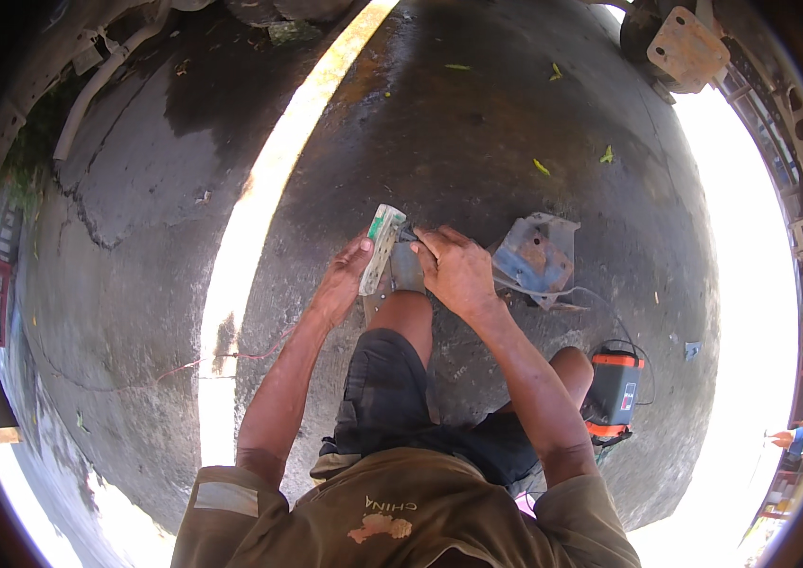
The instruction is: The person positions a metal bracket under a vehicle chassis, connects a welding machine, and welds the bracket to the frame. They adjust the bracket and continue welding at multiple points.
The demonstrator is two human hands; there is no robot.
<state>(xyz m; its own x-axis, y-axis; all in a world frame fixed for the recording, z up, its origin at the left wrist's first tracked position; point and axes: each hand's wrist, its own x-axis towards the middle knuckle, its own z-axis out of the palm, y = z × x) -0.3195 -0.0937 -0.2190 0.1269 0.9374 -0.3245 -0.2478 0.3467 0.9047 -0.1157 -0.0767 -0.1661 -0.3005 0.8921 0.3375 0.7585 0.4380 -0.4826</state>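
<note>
The left hand [343, 282] closes around the left edge of a whitish power strip [379, 263] with a green end marking, its thumb pressed on the near side; the strip is held tilted above the bent left knee [406, 310]. The right hand [458, 268] has its fingers curled and pinches a small dark plug-like piece [408, 234] against the strip's right side; whether it is inserted cannot be told. Across the concrete floor [326, 218], from left: a jagged crack [87, 216], a thin reddish cable [174, 370], a bright sunlight band [259, 194], damp patches, a bluish, rusted metal part [539, 254], and an orange-and-grey boxy unit [615, 388]. A rusty plate [688, 49] occupies the upper right.
</note>
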